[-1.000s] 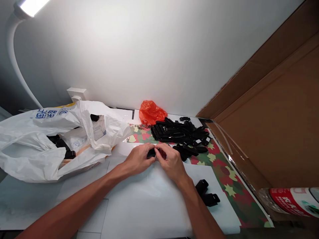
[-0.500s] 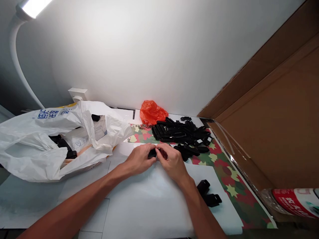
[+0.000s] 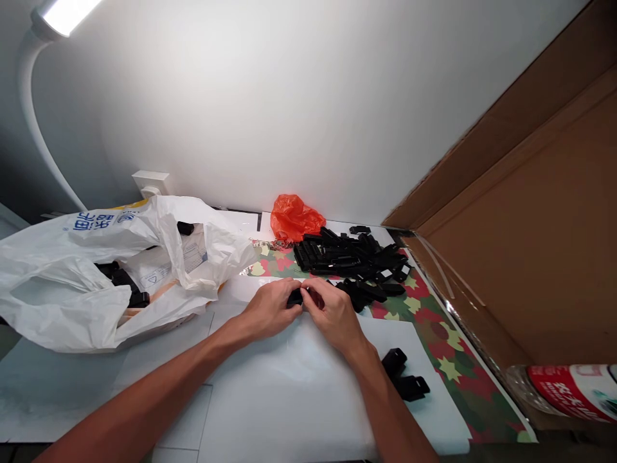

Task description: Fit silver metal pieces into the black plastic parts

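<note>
Over the white sheet, my left hand is closed around a small black plastic piece, most of it hidden by the fingers. My right hand meets it from the other side, thumb and forefinger pinched together at the piece's right end. Whether a smaller part sits in that pinch, I cannot make out. Just behind the hands lies a heap of black plastic parts. Two more black pieces rest beside my right forearm.
A white plastic bag holding black parts sits open at the left. An orange bag lies against the wall, small metal bits near it. Cardboard stands along the right, with a red-labelled bottle. A lamp rises far left.
</note>
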Demonstrator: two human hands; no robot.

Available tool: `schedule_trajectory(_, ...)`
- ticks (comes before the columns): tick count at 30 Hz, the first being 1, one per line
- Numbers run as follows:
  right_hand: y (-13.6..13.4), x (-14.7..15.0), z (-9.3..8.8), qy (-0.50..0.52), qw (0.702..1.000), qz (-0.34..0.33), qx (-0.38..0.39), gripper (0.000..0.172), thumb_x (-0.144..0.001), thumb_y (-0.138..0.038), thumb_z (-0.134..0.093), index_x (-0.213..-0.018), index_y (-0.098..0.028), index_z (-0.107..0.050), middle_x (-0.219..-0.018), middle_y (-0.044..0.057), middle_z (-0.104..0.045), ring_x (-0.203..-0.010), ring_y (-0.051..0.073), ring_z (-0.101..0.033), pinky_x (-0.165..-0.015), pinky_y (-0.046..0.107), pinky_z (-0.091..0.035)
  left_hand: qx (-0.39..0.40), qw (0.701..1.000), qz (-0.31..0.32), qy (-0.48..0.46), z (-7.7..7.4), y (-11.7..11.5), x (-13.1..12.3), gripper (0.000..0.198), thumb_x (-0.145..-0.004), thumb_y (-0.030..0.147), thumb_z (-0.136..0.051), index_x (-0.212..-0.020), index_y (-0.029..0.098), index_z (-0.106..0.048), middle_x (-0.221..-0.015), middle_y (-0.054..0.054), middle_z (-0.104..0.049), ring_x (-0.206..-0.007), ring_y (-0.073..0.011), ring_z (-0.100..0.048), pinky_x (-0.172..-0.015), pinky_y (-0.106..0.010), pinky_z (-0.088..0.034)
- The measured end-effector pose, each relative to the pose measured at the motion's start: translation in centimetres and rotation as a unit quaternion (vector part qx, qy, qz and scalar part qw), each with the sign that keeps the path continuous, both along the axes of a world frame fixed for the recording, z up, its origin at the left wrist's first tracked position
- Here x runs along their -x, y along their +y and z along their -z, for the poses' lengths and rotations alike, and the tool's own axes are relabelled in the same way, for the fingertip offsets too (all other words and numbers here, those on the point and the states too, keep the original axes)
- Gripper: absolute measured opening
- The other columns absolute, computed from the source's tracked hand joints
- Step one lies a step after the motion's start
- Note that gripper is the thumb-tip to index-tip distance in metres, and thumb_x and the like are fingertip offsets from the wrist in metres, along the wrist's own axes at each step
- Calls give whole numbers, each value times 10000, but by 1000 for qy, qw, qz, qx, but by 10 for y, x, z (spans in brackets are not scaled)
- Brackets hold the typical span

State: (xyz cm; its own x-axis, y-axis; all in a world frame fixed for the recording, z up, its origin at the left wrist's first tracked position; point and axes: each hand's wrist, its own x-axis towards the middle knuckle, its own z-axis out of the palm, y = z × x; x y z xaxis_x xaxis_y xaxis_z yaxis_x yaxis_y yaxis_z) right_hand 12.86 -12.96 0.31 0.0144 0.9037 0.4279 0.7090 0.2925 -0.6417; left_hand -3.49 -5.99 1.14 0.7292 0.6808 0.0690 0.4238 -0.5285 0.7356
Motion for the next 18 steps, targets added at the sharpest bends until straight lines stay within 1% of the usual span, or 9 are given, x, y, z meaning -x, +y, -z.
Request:
schedule_trajectory(5,0,0,0,0,1000,-1,5,176,-1017,-217,-498,-947,-230,-659,-838,29,-686,-678,183,-609,-646,299,-468,0,1000,2,2,1,0,0,198,-851,172,-564,-1010,197,-680,-940,-35,-706,-827,-207,-630,-710,-298,-414)
schedule_trajectory(9,0,0,1,-3,1000,-2,11,170,-1018,-218,-504,-940,-228,-654,-832,21,-675,-673,178,-595,-639,297,-456,2,1000,2,6,0,0,0,189,-853,177,-562,-1000,200,-678,-938,-32,-707,-820,-205,-628,-698,-292,-407)
schedule_trajectory(18,0,-1,1,-7,1000,-2,7,168,-1013,-206,-508,-942,-229,-659,-847,26,-692,-682,183,-611,-644,299,-466,-4,1000,4,8,0,0,0,192,-844,164,-560,-993,199,-675,-933,-30,-703,-822,-206,-624,-701,-294,-409)
